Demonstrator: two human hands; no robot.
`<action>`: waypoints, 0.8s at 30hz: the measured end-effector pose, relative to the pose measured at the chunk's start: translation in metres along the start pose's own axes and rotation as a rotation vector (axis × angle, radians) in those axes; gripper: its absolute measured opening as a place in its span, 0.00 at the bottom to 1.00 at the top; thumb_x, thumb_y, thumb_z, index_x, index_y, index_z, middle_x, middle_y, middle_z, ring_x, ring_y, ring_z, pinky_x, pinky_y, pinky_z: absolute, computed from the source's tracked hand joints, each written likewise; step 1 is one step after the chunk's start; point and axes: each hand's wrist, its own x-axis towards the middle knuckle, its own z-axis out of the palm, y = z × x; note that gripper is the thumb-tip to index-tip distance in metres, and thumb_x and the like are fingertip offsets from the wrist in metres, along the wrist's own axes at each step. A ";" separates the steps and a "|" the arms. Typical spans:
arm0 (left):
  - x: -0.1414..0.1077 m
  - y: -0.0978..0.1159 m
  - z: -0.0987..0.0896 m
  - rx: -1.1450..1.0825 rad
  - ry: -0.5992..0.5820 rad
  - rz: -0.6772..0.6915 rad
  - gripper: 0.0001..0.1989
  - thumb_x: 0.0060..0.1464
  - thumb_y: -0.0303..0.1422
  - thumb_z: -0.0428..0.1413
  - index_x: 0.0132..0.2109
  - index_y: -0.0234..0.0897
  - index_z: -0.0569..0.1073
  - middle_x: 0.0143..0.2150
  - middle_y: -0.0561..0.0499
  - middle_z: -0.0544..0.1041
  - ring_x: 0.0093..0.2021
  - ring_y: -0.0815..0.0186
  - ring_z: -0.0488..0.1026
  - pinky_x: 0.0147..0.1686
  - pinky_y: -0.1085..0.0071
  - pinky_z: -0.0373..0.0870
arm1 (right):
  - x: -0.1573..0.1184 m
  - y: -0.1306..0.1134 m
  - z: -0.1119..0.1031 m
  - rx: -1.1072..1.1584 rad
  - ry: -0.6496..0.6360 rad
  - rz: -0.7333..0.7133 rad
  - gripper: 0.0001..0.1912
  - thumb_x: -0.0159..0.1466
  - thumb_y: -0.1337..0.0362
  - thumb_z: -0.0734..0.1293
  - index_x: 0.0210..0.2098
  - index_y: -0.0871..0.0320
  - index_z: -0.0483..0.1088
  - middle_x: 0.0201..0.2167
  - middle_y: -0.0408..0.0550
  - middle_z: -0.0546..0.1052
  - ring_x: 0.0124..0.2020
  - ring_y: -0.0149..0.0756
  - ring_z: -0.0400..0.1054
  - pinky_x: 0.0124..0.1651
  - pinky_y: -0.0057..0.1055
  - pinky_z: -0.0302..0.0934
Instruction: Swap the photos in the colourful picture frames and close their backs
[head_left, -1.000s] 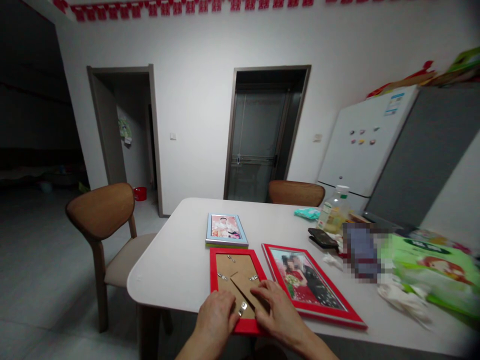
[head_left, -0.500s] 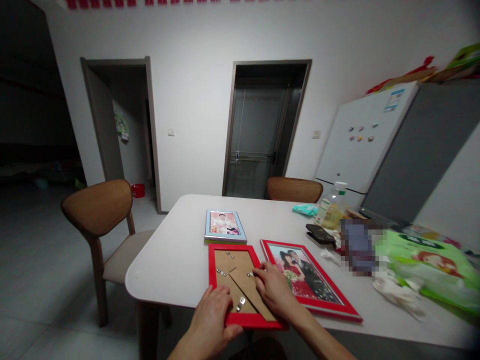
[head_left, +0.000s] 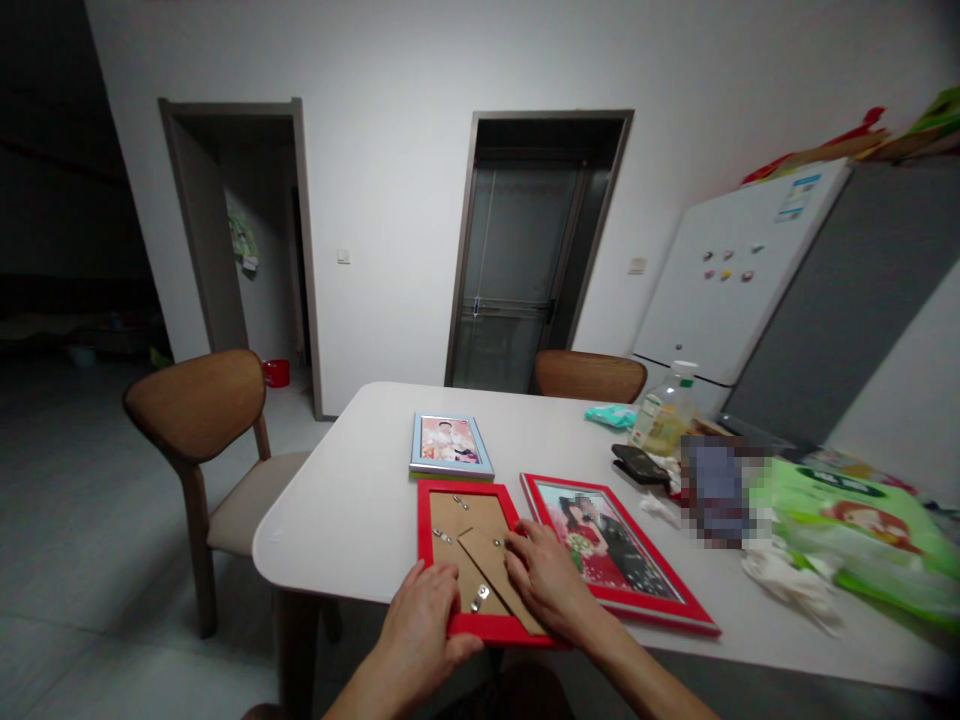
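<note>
A red picture frame (head_left: 433, 520) lies face down at the table's near edge, its brown backing board (head_left: 480, 510) and folded stand strip (head_left: 491, 578) showing. Several small metal clips (head_left: 480, 598) sit around the board. My left hand (head_left: 424, 620) grips the frame's lower left corner, thumb on the bottom rail. Across the right rail lies my right hand (head_left: 547, 575), fingers curled and pressing on the board by the right-hand clip, which they partly cover. Beside it a second red frame (head_left: 645, 600) rests face up with a couple's photo.
Behind the red frame lies a light-blue picture frame (head_left: 450, 445) with a photo. To the right are a black wallet-like item (head_left: 639, 465), a bottle of yellowish liquid (head_left: 664, 415), crumpled tissues (head_left: 787, 585) and a green package (head_left: 862, 530). A wooden chair (head_left: 202, 410) stands left.
My right fingertips have shifted slightly at the right-hand clip, and less of that clip shows. My left hand keeps its grip. The camera view has tilted a little.
</note>
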 end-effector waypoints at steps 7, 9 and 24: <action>0.001 -0.002 -0.001 0.011 -0.007 0.017 0.19 0.39 0.37 0.60 0.40 0.35 0.69 0.49 0.45 0.68 0.50 0.58 0.63 0.53 0.60 0.52 | -0.025 -0.036 -0.013 0.123 -0.149 -0.308 0.13 0.57 0.65 0.56 0.36 0.51 0.70 0.42 0.47 0.66 0.46 0.38 0.55 0.48 0.37 0.50; 0.001 -0.002 -0.001 0.007 -0.012 0.027 0.17 0.39 0.37 0.60 0.38 0.36 0.69 0.50 0.46 0.68 0.50 0.58 0.62 0.53 0.60 0.52 | -0.027 -0.041 -0.017 0.128 -0.161 -0.322 0.12 0.58 0.64 0.56 0.34 0.51 0.71 0.42 0.47 0.66 0.46 0.37 0.55 0.48 0.37 0.50; 0.001 -0.003 -0.001 -0.001 -0.026 0.016 0.27 0.39 0.36 0.59 0.48 0.34 0.65 0.47 0.44 0.70 0.50 0.56 0.63 0.52 0.57 0.53 | 0.019 -0.045 0.003 0.204 -0.134 -0.202 0.16 0.61 0.65 0.52 0.40 0.57 0.68 0.39 0.50 0.68 0.42 0.35 0.59 0.45 0.31 0.53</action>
